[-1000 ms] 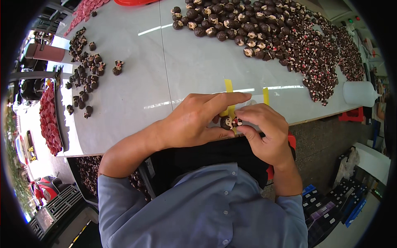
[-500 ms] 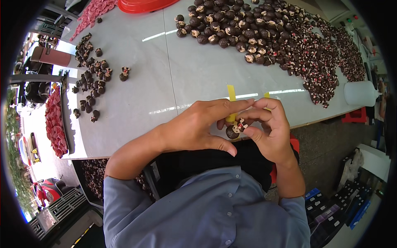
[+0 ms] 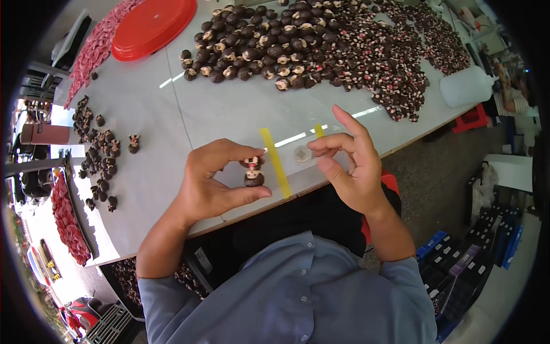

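A small doll figurine (image 3: 253, 174) with a round dark-brown head and a body with red and cream parts is gripped between the thumb and fingers of my left hand (image 3: 209, 180). Its head points toward me. My right hand (image 3: 355, 166) is held apart to the right, index finger stretched out and the other fingers curved, with nothing visible in it. Beside its fingertips, a small round clear dish (image 3: 302, 153) lies on the table (image 3: 229, 109). A strip of yellow tape (image 3: 275, 163) runs between my hands, and a shorter yellow strip (image 3: 319, 131) lies farther right.
Loose brown doll heads (image 3: 243, 54) spread across the far side, beside many small doll bodies (image 3: 392, 80). Similar figurines (image 3: 103, 152) cluster at the left. A red lid-like tray (image 3: 154, 28), pink pieces (image 3: 100, 49) and a white bottle (image 3: 467, 87) stand near the edges.
My hands have moved apart. The figurine, earlier at my right fingers, is now in my left hand. The view has shifted, and the round dish now shows.
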`<state>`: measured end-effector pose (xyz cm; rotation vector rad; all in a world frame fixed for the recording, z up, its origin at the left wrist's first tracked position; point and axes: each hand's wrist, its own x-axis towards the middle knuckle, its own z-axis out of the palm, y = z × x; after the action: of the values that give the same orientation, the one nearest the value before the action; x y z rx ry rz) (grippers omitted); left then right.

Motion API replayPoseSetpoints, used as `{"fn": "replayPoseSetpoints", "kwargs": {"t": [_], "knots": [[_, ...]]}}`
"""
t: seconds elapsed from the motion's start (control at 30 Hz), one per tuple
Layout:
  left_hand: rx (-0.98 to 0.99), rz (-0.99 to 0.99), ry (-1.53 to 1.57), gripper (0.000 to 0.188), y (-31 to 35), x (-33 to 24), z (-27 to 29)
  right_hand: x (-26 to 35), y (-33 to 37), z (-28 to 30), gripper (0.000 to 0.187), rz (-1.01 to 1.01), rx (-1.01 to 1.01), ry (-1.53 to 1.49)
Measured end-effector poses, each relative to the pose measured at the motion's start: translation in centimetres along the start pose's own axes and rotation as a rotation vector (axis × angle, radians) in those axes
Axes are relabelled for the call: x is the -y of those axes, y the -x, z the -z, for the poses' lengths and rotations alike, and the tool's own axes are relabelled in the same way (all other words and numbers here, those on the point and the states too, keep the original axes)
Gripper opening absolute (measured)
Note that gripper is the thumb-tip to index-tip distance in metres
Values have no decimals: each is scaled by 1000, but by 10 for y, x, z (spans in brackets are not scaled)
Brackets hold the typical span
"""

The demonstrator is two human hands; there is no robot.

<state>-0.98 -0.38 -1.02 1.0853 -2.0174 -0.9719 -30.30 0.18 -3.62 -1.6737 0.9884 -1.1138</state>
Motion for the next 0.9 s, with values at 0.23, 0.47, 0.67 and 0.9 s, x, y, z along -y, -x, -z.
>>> {"fn": "replayPoseSetpoints", "kwargs": {"t": [0.23, 0.47, 0.67, 0.9], "knots": [[-290, 309, -24, 39, 11, 32, 23, -40, 34, 86, 60, -160, -474, 722], [-446, 449, -814, 38, 41, 56, 81, -70, -1, 121, 90, -209, -454, 1114], [-511, 407, -1289, 47, 57, 68, 74, -66, -20, 75, 97, -226, -368, 1148], [-554, 423, -1383, 46, 56, 73, 66, -56, -25, 41, 101, -133, -276, 1061]]}}
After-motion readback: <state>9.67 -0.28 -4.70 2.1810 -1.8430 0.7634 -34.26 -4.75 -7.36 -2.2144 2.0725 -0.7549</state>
